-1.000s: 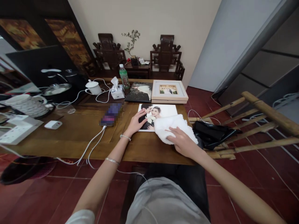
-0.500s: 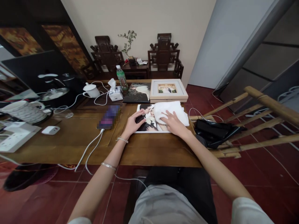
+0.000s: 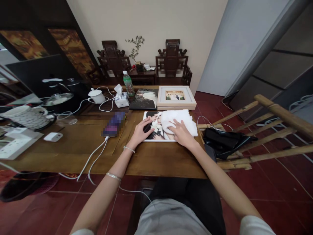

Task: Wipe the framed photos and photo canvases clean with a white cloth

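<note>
A frameless photo print (image 3: 156, 131) of a couple lies flat on the wooden table (image 3: 80, 147). My left hand (image 3: 140, 132) rests on the print's left edge, fingers spread flat. My right hand (image 3: 180, 133) presses flat on a white folded towel (image 3: 179, 117), which covers the print's right half. Its fingers lie stretched over the cloth.
Behind the print lie a white framed photo (image 3: 176, 97) and a dark photo print (image 3: 144, 99). A phone (image 3: 113, 124) on a white cable, a tissue box (image 3: 121, 99), a green bottle (image 3: 127, 83) and a cup (image 3: 96, 96) stand to the left. A bamboo rack (image 3: 264, 130) holding a black bag (image 3: 226, 141) is at the right.
My right hand slid the towel from the print's near right corner up onto the photo, then drew it slightly left. My left hand stayed on the print's left edge.
</note>
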The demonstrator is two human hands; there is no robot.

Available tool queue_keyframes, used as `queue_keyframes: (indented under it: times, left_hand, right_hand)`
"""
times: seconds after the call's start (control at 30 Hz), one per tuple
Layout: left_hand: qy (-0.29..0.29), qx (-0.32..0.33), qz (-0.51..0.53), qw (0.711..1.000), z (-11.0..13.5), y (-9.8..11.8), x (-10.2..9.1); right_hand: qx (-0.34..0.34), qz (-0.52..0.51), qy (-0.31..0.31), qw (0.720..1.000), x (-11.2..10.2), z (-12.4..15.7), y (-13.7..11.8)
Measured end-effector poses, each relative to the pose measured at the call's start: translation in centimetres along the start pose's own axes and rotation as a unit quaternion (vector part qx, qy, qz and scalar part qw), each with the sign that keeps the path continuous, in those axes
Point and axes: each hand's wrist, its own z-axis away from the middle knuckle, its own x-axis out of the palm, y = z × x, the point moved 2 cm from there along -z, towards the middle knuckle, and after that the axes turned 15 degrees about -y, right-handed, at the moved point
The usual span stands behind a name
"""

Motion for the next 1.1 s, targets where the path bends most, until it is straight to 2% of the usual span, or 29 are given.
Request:
queue_keyframes:
  times: [0.27,0.47,0.57,0.67,0.77,0.9,1.0,1.1]
  left_hand:
    - [0.011,-0.007,-0.042,0.999,0.3,-0.2,0.1]
    - [0.000,0.000,0.000,1.000,0.1,-0.4,0.4]
    - [-0.010,0.002,0.026,1.000,0.0,-0.6,0.6]
    - [-0.012,0.001,0.038,0.999,-0.1,-0.8,0.6]
    - [-0.012,0.000,0.037,0.999,-0.1,-0.8,0.5]
    - [-0.007,0.004,0.036,0.999,0.0,-0.7,0.4]
    - [-0.004,0.001,0.036,0.999,0.0,-0.6,0.3]
    - [-0.009,-0.011,0.039,0.999,-0.1,-0.7,0.4]
  right_hand:
    - [0.004,-0.030,-0.011,0.999,-0.5,0.2,-0.2]
    - [-0.049,-0.043,-0.048,0.997,-0.5,4.5,-3.6]
    - [-0.078,-0.050,-0.060,0.994,-0.8,5.6,-4.2]
    - [-0.067,-0.059,-0.066,0.994,-1.8,4.0,-2.9]
    - [-0.048,-0.063,-0.057,0.995,-2.6,0.6,-0.9]
    - [-0.010,-0.061,-0.036,0.997,-2.4,-2.9,0.5]
    - [-0.001,-0.045,-0.030,0.999,-1.7,-2.8,0.0]
    - [-0.031,-0.034,-0.037,0.998,-1.0,-0.4,-1.5]
